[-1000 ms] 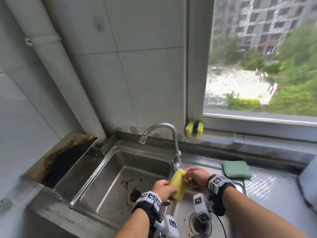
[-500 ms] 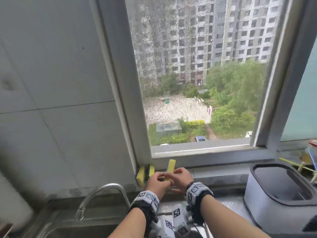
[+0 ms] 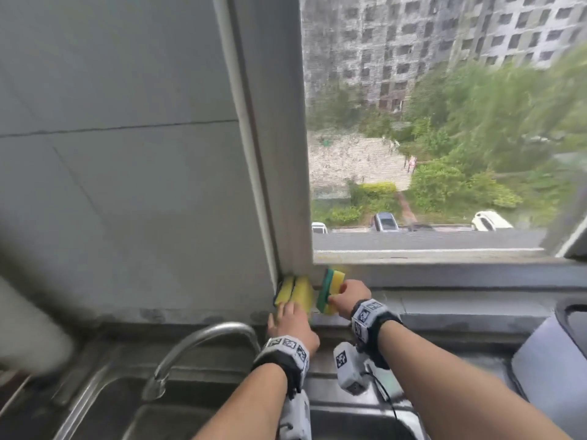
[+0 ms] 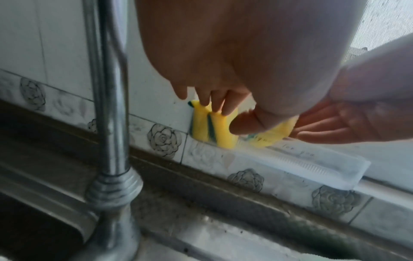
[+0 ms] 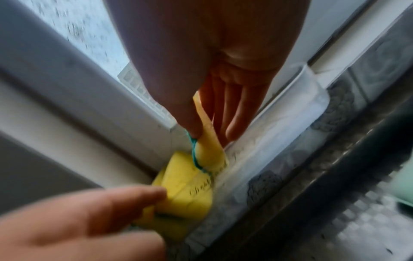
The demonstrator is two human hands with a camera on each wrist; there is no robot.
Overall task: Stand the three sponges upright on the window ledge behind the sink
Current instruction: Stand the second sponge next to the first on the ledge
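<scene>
Thumb and fingers of right hand pinched third sponge, upright on window ledge. Left hand, fingers straight, pressed two upright sponges at its 12 o'clock, in the ledge corner. Tap at 7 o'clock of sponges.

Both forearms are bare, no sleeves. Each wrist wears a black strap with white blocks printed with black square markers; white marker-tagged camera modules hang below, trailing a thin black cable.
</scene>
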